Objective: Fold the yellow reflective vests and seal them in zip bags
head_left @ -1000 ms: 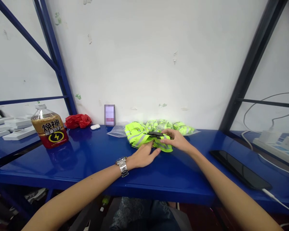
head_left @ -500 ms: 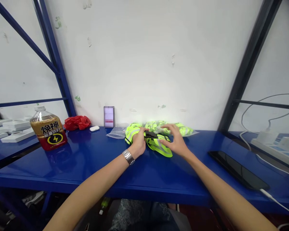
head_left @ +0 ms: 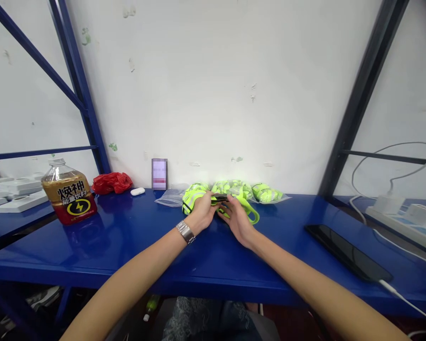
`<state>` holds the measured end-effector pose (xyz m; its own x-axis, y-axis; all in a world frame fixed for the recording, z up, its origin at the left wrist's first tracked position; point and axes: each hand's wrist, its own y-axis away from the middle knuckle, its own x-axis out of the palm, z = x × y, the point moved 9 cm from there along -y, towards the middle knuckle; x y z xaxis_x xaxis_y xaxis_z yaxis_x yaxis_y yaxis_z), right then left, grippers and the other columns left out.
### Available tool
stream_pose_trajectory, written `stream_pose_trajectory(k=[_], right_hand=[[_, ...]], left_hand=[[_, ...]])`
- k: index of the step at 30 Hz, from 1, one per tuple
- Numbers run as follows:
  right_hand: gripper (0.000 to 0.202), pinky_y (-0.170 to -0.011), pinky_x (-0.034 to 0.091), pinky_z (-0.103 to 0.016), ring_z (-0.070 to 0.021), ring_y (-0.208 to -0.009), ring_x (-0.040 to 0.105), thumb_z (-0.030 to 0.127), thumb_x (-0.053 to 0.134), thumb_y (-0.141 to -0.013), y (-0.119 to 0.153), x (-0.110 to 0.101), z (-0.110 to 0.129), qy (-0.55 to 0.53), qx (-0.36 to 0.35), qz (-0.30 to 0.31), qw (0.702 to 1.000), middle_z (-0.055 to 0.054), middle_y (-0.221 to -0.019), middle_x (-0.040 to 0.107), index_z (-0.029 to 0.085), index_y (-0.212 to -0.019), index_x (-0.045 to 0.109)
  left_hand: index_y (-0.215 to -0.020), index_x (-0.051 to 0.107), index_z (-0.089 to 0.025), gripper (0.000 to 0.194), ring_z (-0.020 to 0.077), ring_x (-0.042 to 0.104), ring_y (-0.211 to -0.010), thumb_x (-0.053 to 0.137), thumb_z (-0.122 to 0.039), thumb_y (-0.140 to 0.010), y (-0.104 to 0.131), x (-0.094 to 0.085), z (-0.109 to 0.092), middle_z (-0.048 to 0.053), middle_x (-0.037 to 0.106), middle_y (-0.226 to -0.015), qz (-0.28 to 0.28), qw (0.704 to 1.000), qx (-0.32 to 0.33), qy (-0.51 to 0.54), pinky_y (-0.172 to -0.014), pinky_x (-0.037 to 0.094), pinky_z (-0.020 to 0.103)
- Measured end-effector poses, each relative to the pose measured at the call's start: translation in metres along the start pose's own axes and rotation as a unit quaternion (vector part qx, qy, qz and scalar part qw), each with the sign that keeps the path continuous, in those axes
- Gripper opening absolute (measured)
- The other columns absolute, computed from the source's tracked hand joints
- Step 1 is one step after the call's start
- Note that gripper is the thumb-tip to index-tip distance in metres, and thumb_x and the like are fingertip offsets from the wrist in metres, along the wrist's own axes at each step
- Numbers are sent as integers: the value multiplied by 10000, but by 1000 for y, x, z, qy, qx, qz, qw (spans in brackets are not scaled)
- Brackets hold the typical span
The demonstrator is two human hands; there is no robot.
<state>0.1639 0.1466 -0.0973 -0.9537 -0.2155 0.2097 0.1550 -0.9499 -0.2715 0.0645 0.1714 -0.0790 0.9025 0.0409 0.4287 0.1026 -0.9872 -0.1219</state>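
Observation:
A bundled fluorescent yellow-green reflective vest (head_left: 190, 196) with silver bands and black edging is at the middle of the table, near its back. My left hand (head_left: 201, 212) is closed on it from the left, with a metal watch on the wrist. Between both hands runs a black strap or buckle piece (head_left: 220, 197); its exact shape is partly covered. My right hand (head_left: 238, 220) pinches this piece from the right with bent fingers. Beyond that hand, a green loop (head_left: 256, 215) of the vest curves out. More folded reflective vests (head_left: 267, 193) in clear plastic lie behind.
On the blue table (head_left: 135, 246) stand a large drink bottle (head_left: 73, 194), a red plastic bag (head_left: 112, 182), a white earbud case (head_left: 137, 191) and an upright phone (head_left: 159, 174). At right lie a charging black phone (head_left: 348, 251) and a power strip (head_left: 404, 222).
My right hand has moved left and closed in on the black piece beside my left hand. The vest's hanging right part has turned into a narrow loop.

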Motion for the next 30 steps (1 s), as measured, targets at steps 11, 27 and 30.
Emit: stream_pose_trajectory(k=[11,27,30], right_hand=[[269,-727,572,-365,-273,-927,664,358,743,-621,-6,-43,-13,-151,22,-188,970,-49,-855,691,213,-772,573],[251,-941,460,-439,-257,-956,629,244,516,-752,8,-18,10,291,-122,-14,949,-92,-972,689,206,-968,637],[296,-1042,358,-467,-265,-1046,571,247,490,-783,11,-5,19,344,-155,4,926,-76,-953,677,222,-1039,636]], left_hand=[[-925,599,-158,199,198,592,-980,511,-206,-753,18,-21,22,69,646,-1038,116,969,25,-217,-955,441,376],[-1135,552,-198,283,250,509,-1168,436,-264,-885,45,-16,-1,100,606,-1152,246,735,303,-555,-1077,338,416],[-1198,519,-191,313,238,506,-1183,396,-283,-925,48,-5,2,102,601,-1171,259,747,284,-543,-1083,331,403]])
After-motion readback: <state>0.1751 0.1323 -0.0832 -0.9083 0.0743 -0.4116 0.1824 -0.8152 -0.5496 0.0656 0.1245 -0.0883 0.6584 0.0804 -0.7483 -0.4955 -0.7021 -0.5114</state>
